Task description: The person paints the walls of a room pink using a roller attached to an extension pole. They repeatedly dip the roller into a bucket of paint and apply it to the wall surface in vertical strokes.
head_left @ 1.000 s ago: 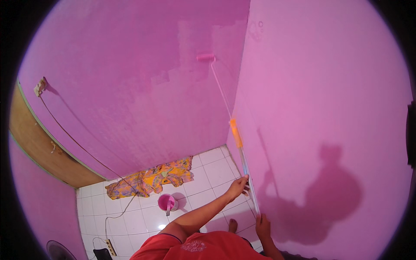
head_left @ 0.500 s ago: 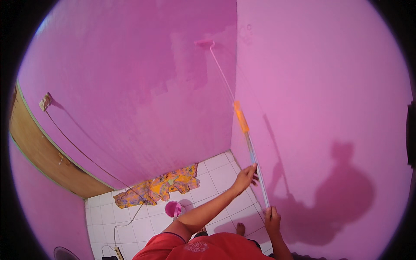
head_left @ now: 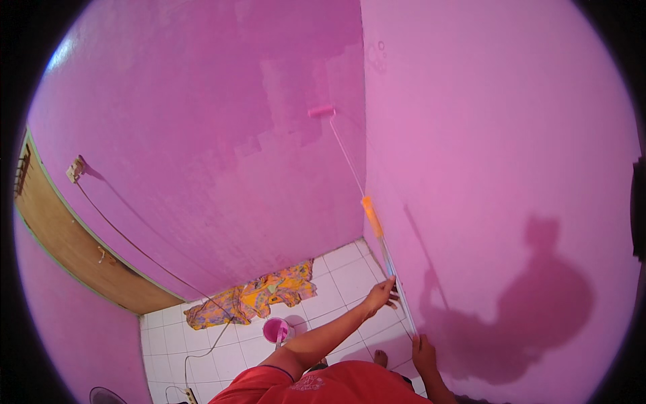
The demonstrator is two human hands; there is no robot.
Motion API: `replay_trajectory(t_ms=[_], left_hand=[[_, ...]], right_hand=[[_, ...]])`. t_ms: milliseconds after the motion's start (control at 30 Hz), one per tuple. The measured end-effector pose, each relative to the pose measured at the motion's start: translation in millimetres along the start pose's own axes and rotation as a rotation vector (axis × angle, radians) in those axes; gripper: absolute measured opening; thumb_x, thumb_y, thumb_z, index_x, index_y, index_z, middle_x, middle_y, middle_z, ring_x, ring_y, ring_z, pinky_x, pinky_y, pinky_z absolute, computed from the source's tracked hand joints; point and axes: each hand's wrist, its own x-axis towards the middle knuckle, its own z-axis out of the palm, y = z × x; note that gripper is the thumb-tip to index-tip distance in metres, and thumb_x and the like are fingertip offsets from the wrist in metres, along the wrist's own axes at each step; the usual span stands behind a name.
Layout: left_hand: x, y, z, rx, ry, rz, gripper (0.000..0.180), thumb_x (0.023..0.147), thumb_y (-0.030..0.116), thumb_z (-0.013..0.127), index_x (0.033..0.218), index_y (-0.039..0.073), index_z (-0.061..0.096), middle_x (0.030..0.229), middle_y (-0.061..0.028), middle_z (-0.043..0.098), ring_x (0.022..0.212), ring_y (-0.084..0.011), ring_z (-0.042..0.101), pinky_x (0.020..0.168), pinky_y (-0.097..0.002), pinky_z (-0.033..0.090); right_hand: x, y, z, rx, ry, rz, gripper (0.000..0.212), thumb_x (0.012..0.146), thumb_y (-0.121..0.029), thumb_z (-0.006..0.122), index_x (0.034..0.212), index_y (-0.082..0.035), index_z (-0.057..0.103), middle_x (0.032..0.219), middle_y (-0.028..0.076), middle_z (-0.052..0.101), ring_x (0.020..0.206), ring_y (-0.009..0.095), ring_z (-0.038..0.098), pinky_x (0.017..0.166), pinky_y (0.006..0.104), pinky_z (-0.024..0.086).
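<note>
A long paint roller with a pink sleeve (head_left: 321,112), a thin white frame and an orange grip (head_left: 371,215) is fixed to a pale pole (head_left: 404,300). Its sleeve rests against the pink wall near the corner, beside a darker, wet-looking patch. My left hand (head_left: 381,297) holds the pole midway, thumb and forefinger on it and the other fingers looser. Lower down, my right hand (head_left: 424,353) is closed round the pole's bottom end. The pole slants up and leftward from my hands, close to the right wall.
A paint bucket (head_left: 291,334) stands on the white tiled floor (head_left: 340,279). Behind it a patterned yellow cloth (head_left: 256,297) lies along the wall's foot. A cable runs from a wall socket (head_left: 75,170) across the cloth to a power strip (head_left: 191,395). At left is a wooden door (head_left: 81,236).
The roller has come down the wall, its sleeve now lower and slightly to the right. Both hands have moved a little lower with the pole.
</note>
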Motion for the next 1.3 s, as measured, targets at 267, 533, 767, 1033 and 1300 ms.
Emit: replay_trajectory(t_ms=[267,533,767,1033,1300], left_hand=[[-15,16,27,0.013,-0.012,0.133,0.063,0.102,0.054,0.043,0.118,-0.005,0.056,0.108,-0.0183,0.062,0.083,-0.0256,0.067,0.062,-0.0344,0.058],[0,126,31,0.024,-0.019,0.391,0.061,0.103,0.054,0.041,0.111,-0.003,0.061,0.094,-0.0128,0.066,0.079,-0.0202,0.065,0.064,-0.0333,0.057],[12,41,16,-0.087,-0.056,0.160,0.064,0.101,0.059,0.041,0.111,-0.002,0.059,0.097,-0.0128,0.063,0.082,-0.0227,0.066,0.064,-0.0339,0.058],[6,-38,19,-0.129,-0.091,-0.056,0.064,0.102,0.056,0.041,0.126,-0.002,0.053,0.113,-0.0184,0.059,0.089,-0.0275,0.065,0.070,-0.0381,0.059],[-4,37,28,-0.024,-0.093,0.194,0.065,0.102,0.058,0.040,0.121,-0.002,0.058,0.106,-0.0142,0.065,0.088,-0.0241,0.065,0.070,-0.0351,0.057]], right_hand=[[-6,7,-18,0.104,0.127,-0.116,0.028,0.102,-0.028,0.050,0.094,-0.001,0.056,0.067,0.023,0.057,0.063,0.045,0.059,0.056,0.0505,0.042],[61,-75,-55,0.183,0.125,-0.124,0.026,0.102,-0.023,0.050,0.089,-0.001,0.053,0.062,0.023,0.051,0.060,0.044,0.057,0.052,0.0495,0.038],[33,-25,-32,0.037,0.030,-0.047,0.030,0.100,-0.029,0.052,0.092,-0.001,0.053,0.070,0.028,0.058,0.070,0.050,0.059,0.056,0.0549,0.040],[-19,35,-15,0.006,-0.077,0.101,0.034,0.099,-0.036,0.051,0.099,-0.002,0.057,0.078,0.029,0.063,0.074,0.052,0.060,0.066,0.0597,0.044],[10,-6,-34,0.141,0.134,-0.123,0.030,0.101,-0.029,0.051,0.095,-0.001,0.056,0.068,0.026,0.058,0.066,0.047,0.060,0.055,0.0514,0.041]])
